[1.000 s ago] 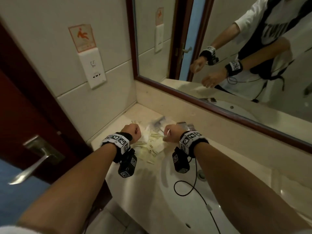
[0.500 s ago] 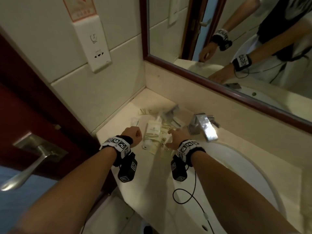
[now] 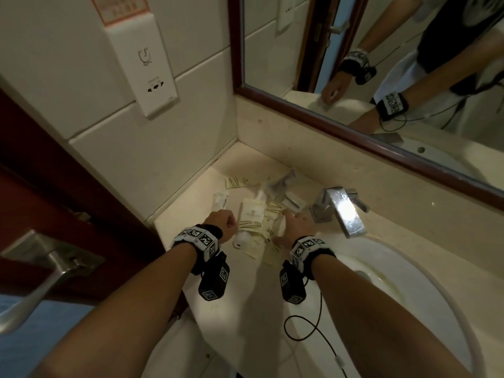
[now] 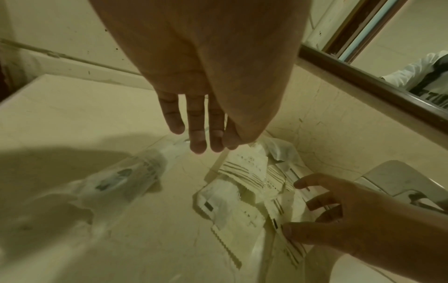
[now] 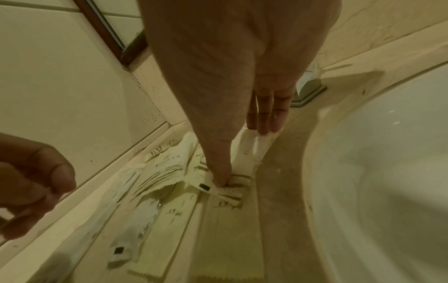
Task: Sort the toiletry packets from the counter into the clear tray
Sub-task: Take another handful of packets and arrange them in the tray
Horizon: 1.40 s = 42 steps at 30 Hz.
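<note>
Near the table's (image 3: 191, 230) left edge the left hand (image 3: 222, 222) hovers, fingers loosely curled, holding nothing. The toiletry packets (image 3: 252, 215) lie heaped toward the back corner. The right hand (image 3: 294, 227) pinches one packet (image 5: 244, 153) at the heap's right side. The clear tray can't be made out. Best peel a single packet free, steadying the heap with the left.

Matt cream paper toiletry packets (image 3: 252, 214) with serrated edges, heaped left of a glossy polished metal faucet (image 3: 342, 210). Beneath the faucet, smooth beige stone counter (image 3: 231, 304); right of it, glossy white ceramic basin (image 3: 403, 290).
</note>
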Each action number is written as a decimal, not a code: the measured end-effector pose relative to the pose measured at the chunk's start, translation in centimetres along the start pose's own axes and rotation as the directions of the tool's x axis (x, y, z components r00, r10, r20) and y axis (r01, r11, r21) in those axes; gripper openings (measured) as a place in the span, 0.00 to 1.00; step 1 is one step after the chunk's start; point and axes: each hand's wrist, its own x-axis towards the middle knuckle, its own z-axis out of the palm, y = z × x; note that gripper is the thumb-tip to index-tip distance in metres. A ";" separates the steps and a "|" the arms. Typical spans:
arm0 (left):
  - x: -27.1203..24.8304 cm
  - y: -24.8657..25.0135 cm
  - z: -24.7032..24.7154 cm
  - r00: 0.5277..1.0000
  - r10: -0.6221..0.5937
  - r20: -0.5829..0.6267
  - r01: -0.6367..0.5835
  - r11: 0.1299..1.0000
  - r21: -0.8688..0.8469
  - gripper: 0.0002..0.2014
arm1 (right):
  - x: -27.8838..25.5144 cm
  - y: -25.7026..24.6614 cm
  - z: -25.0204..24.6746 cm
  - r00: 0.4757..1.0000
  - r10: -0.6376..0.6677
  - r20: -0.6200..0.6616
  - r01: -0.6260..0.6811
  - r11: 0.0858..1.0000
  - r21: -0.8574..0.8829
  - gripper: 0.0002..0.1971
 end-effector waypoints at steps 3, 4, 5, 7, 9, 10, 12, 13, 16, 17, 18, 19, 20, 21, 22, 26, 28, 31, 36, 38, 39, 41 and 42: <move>0.5 0.4 0.2 1.000 0.021 0.015 -0.021 1.000 -0.007 0.03 | 0.2 0.0 0.0 0.999 -0.011 0.034 0.012 1.000 -0.010 0.38; 0.7 0.5 0.2 1.000 0.026 0.015 -0.026 1.000 -0.012 0.03 | 0.2 0.0 0.0 0.999 -0.016 0.050 0.015 1.000 0.002 0.37; 0.9 0.6 0.3 0.999 0.032 0.012 -0.032 0.999 -0.016 0.05 | 0.2 0.0 0.1 0.998 -0.020 0.061 0.019 1.000 0.017 0.35; 1.2 0.8 0.5 0.999 0.036 0.012 -0.036 0.999 -0.026 0.10 | 0.2 0.0 0.2 0.997 -0.027 0.066 0.026 1.000 0.016 0.34; 1.5 1.0 0.8 0.999 0.047 0.012 -0.047 0.999 -0.026 0.09 | 0.1 0.1 0.1 0.998 -0.031 0.051 0.032 0.999 -0.012 0.35; 1.6 1.0 1.0 0.998 0.051 0.022 -0.051 0.999 -0.016 0.04 | 0.0 0.2 0.1 0.999 -0.032 0.040 0.032 0.999 -0.012 0.36; 2.0 1.0 1.6 0.998 0.057 0.032 -0.057 0.998 0.012 0.08 | -0.2 0.4 0.0 0.999 -0.032 0.018 0.031 0.999 0.039 0.38; 2.1 0.9 1.9 0.998 0.050 0.044 -0.051 0.998 0.025 0.11 | -0.4 0.5 0.0 1.000 -0.029 0.005 0.029 0.997 0.078 0.38; 2.4 1.0 2.7 0.999 0.031 0.040 -0.033 0.998 0.053 0.17 | -0.9 0.4 0.0 0.999 -0.003 -0.050 0.013 0.982 0.187 0.36; 2.5 1.1 2.9 0.999 0.025 0.035 -0.027 0.998 0.062 0.19 | -1.0 0.4 -0.1 0.998 0.015 -0.061 -0.001 0.975 0.221 0.35; 2.5 1.2 3.0 0.999 0.019 0.033 -0.021 0.997 0.070 0.20 | -1.0 0.4 -0.2 0.997 0.035 -0.071 -0.016 0.967 0.256 0.34; 2.6 1.3 3.1 0.999 0.011 0.029 -0.014 0.997 0.070 0.21 | -1.0 0.5 -0.4 0.996 0.051 -0.080 -0.026 0.958 0.286 0.32; 2.6 1.5 3.2 1.000 0.009 0.027 -0.011 0.998 0.069 0.22 | -1.1 0.6 -0.6 0.994 0.059 -0.088 -0.029 0.951 0.309 0.29; 2.6 1.6 3.2 1.000 0.011 0.026 -0.013 0.997 0.073 0.22 | -1.1 0.8 -0.8 0.993 0.061 -0.096 -0.026 0.945 0.327 0.23; 2.8 1.6 3.4 1.000 0.011 0.026 -0.013 0.997 0.080 0.23 | -1.2 1.0 -1.1 0.993 0.061 -0.104 -0.022 0.940 0.339 0.16; 3.2 1.9 3.7 0.999 -0.001 0.036 -0.003 0.995 0.100 0.24 | -1.7 1.4 -2.3 0.987 0.077 -0.143 -0.017 0.925 0.380 0.12; 3.5 2.0 3.9 1.000 -0.016 0.021 0.014 0.996 0.088 0.25 | -1.9 1.4 -3.0 0.982 0.082 -0.168 -0.006 0.914 0.406 0.13; 3.6 2.3 4.1 0.999 -0.035 -0.003 0.035 0.998 0.054 0.25 | -1.9 1.5 -4.0 0.973 0.076 -0.216 0.030 0.894 0.447 0.16; 4.2 2.1 4.6 0.997 -0.065 -0.037 0.065 0.998 0.002 0.27 | -1.9 1.9 -4.7 0.963 0.091 -0.253 0.050 0.863 0.502 0.17; 4.5 1.8 4.7 0.998 -0.044 -0.044 0.041 0.997 -0.057 0.29 | -1.8 2.2 -4.4 0.964 0.108 -0.244 0.034 0.856 0.516 0.17; 4.6 1.8 4.6 0.998 -0.031 -0.047 0.027 0.996 -0.091 0.30 | -1.8 2.3 -4.2 0.962 0.116 -0.247 0.029 0.857 0.515 0.17; 4.9 1.6 4.5 0.998 -0.039 -0.044 0.032 0.987 -0.156 0.33 | -1.8 2.6 -3.9 0.959 0.118 -0.259 0.029 0.864 0.503 0.16; 5.0 1.6 4.3 0.998 -0.049 -0.040 0.041 0.980 -0.195 0.34 | -1.7 2.6 -3.8 0.958 0.118 -0.263 0.030 0.866 0.499 0.16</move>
